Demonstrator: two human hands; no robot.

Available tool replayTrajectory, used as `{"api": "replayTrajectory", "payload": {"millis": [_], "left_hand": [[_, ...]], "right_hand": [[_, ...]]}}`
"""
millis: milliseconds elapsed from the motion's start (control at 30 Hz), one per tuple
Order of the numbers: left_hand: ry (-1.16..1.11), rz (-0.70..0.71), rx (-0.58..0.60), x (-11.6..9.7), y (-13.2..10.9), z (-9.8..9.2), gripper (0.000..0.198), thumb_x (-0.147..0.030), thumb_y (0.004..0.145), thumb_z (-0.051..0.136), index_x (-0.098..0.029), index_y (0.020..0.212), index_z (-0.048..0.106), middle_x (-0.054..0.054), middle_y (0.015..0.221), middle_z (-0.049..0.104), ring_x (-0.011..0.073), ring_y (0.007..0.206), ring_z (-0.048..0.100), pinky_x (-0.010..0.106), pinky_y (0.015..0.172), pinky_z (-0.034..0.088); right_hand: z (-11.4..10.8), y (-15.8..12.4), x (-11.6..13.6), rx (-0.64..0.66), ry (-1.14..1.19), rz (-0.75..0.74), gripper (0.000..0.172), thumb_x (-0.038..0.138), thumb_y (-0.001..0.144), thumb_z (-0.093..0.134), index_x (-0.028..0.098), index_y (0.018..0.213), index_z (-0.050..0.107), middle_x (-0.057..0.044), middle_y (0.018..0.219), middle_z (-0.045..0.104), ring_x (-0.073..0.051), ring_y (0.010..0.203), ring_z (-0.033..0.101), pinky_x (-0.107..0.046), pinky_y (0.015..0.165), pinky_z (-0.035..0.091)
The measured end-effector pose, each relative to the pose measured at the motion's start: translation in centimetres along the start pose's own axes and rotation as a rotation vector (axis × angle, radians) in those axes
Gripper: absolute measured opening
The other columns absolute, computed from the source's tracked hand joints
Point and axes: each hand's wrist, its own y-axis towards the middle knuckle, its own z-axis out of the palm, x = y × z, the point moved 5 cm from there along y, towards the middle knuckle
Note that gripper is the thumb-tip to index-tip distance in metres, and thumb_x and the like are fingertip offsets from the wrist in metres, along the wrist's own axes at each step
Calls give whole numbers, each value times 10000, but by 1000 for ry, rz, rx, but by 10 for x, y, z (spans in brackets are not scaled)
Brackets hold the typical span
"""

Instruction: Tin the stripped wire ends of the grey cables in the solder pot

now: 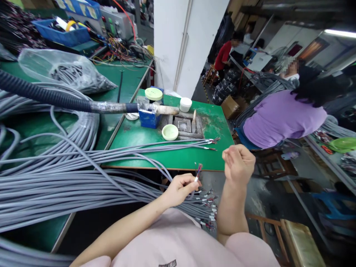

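Observation:
My left hand (182, 189) pinches a grey cable close to its white-banded end (196, 179), where thin coloured wires (199, 168) fan upward. To the right, my right hand (238, 163) is raised and closed, fingers curled in; whatever it may hold is hidden. Several grey cables (155, 148) lie across the green table, their stripped ends (213, 141) pointing right. Below my left hand, a thick bundle of grey cables (83, 189) runs from the left, and its bared ends (208, 207) hang past the table edge.
A soldering pot (183, 125) sits in the green table (133, 137), with a pale green dish (170, 132), white tub (185, 104) and blue box (149, 118) around it. A black hose (55, 96) reaches in from the left. A person in purple (280, 115) sits at right.

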Motion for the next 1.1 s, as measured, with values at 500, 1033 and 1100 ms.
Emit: {"api": "replayTrajectory", "payload": {"millis": [500, 1033, 1100], "left_hand": [[-122, 12, -14, -4, 3, -15, 384, -505, 799, 617, -138, 831, 724, 35, 667, 588, 65, 510, 444, 185, 480, 355], [-491, -93, -209, 8, 8, -29, 403, -504, 685, 739, -111, 769, 702, 17, 607, 609, 42, 455, 424, 183, 470, 299], [-509, -103, -216, 8, 8, -29, 402, -499, 673, 750, -111, 767, 703, 15, 606, 609, 40, 454, 423, 181, 469, 300]], "right_hand": [[55, -24, -20, 648, -118, 323, 169, 323, 725, 699, 161, 678, 701, 30, 518, 551, -63, 450, 421, -192, 423, 317], [50, -34, -16, 376, -204, 119, 105, 267, 746, 678, 199, 763, 756, 6, 608, 671, -62, 401, 470, -172, 368, 379], [49, -33, -16, 366, -218, 107, 105, 263, 752, 672, 199, 767, 753, 8, 609, 667, -63, 409, 475, -174, 377, 385]]}}
